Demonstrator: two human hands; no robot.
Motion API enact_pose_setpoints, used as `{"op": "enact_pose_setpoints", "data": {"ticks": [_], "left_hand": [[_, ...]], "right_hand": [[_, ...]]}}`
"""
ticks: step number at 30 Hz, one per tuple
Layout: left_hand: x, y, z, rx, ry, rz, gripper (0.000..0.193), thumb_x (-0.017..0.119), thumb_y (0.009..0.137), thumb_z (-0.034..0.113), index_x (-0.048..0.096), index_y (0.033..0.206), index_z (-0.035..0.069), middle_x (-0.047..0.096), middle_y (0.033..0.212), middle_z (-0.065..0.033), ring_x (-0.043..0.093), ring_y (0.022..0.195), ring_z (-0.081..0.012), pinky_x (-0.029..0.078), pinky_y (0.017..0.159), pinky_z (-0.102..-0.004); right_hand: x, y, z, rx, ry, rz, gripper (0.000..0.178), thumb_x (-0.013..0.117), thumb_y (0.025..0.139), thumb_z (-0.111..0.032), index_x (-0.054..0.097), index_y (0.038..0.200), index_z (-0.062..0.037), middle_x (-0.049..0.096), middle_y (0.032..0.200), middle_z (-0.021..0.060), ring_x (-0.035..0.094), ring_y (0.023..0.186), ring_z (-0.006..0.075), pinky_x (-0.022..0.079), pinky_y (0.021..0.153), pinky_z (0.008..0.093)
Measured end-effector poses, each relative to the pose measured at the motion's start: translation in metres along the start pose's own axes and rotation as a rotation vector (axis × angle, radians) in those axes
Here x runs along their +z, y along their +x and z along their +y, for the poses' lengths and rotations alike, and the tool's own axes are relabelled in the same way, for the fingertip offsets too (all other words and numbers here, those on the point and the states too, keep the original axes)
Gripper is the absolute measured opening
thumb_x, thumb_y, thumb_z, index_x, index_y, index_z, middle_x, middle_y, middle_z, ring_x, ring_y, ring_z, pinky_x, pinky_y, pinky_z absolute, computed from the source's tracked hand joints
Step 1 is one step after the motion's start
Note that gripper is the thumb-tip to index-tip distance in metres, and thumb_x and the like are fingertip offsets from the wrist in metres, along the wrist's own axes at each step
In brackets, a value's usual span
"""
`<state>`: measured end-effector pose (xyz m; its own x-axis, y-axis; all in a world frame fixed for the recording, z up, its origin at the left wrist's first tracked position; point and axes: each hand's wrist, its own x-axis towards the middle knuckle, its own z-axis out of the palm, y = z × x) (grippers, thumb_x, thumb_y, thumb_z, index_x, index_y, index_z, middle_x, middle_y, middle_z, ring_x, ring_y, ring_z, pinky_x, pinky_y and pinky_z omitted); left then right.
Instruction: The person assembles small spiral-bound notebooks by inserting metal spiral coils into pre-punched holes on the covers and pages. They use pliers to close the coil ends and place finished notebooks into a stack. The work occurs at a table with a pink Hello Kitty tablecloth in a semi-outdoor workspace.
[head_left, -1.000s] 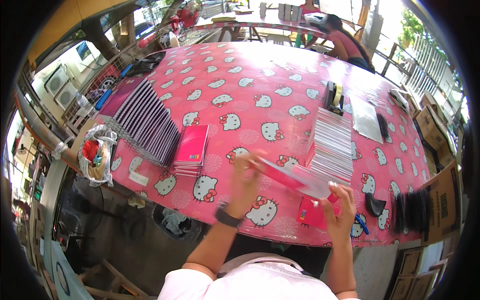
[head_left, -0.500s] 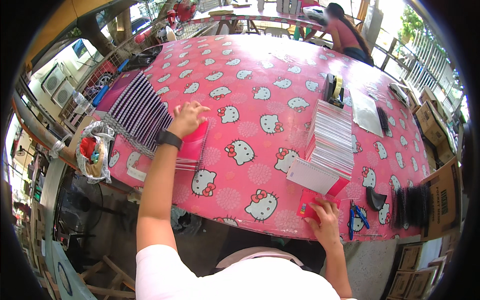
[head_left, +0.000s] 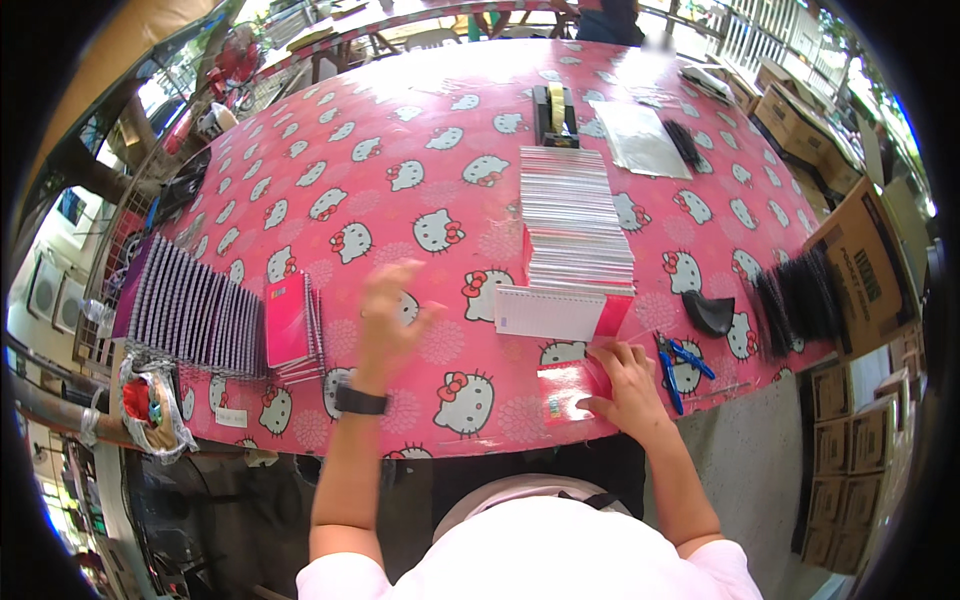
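Note:
My left hand is in the air over the table, blurred by motion, with thumb and fingers apart and nothing in them. To its left lies a small pile of pink spiral notebooks. My right hand is at the table's near edge, fingers bent over a glossy pink notebook cover and gripping its right side. A clear sheet seems to show by the fingertips. Just beyond stands a long stack of unbound page blocks, its nearest block leaning face up with a pink edge.
Rows of purple-covered spiral notebooks stand at the left, near a plastic bag. Blue-handled pliers, a black curved piece, black binding coils and a cardboard box are at right. A tape dispenser stands behind the stack.
My left hand has come away from the pink spiral notebooks and moved right. My right hand stays at the pink cover, its fingers more bent. The whole view has shifted, with things appearing farther left.

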<state>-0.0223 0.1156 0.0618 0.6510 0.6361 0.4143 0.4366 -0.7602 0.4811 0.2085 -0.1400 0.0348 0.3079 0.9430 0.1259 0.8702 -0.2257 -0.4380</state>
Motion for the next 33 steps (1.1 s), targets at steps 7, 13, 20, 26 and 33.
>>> {"op": "enact_pose_setpoints", "data": {"ticks": [7,13,20,26,33], "left_hand": [[0.083,-0.004,0.047,-0.162,-0.574,-0.064,0.033,0.072,0.080,0.015,0.059,0.108,0.003,0.065,0.084,-0.0093,0.062,0.078,-0.0209,0.049,0.072,-0.0325],[0.078,-0.039,0.060,-0.294,-0.734,-0.120,0.020,0.066,0.087,0.013,0.060,0.103,0.003,0.062,0.079,-0.0012,0.056,0.074,-0.0071,0.045,0.065,-0.0261],[0.080,-0.051,0.066,-0.514,-1.258,-0.268,0.027,0.056,0.095,0.014,0.050,0.118,0.001,0.060,0.101,-0.0035,0.053,0.092,-0.0061,0.042,0.081,-0.0218],[0.077,-0.050,0.076,-0.267,-0.919,-0.154,0.022,0.063,0.090,0.007,0.055,0.109,0.002,0.062,0.091,-0.0029,0.057,0.077,-0.0064,0.051,0.068,-0.0233],[0.078,-0.050,0.090,-0.257,-1.195,-0.115,0.035,0.056,0.081,-0.011,0.048,0.111,0.005,0.058,0.109,-0.0096,0.056,0.101,-0.0149,0.044,0.091,-0.0282]], "right_hand": [[-0.013,0.025,-0.003,0.008,-0.064,-0.238,0.067,0.088,0.049,-0.037,0.058,0.101,-0.0062,0.053,0.107,0.0121,0.046,0.108,0.0317,0.036,0.089,0.0457],[-0.017,0.022,0.003,0.020,0.063,-0.290,0.055,0.085,0.057,-0.025,0.055,0.097,-0.0038,0.056,0.100,0.0150,0.053,0.101,0.0339,0.043,0.085,0.0444],[-0.009,0.037,-0.021,-0.304,0.253,0.143,0.042,0.072,0.067,-0.003,0.056,0.106,-0.0054,0.056,0.099,0.0112,0.055,0.095,0.0316,0.048,0.081,0.0395],[-0.019,0.042,-0.027,-0.233,0.160,0.401,0.046,0.077,0.065,-0.010,0.059,0.108,-0.0120,0.055,0.114,0.0054,0.049,0.107,0.0279,0.039,0.091,0.0374],[0.010,0.029,-0.007,-0.158,0.904,0.323,0.030,0.078,0.075,-0.018,0.064,0.099,-0.0076,0.065,0.087,0.0026,0.060,0.080,0.0139,0.048,0.068,0.0277]]}}
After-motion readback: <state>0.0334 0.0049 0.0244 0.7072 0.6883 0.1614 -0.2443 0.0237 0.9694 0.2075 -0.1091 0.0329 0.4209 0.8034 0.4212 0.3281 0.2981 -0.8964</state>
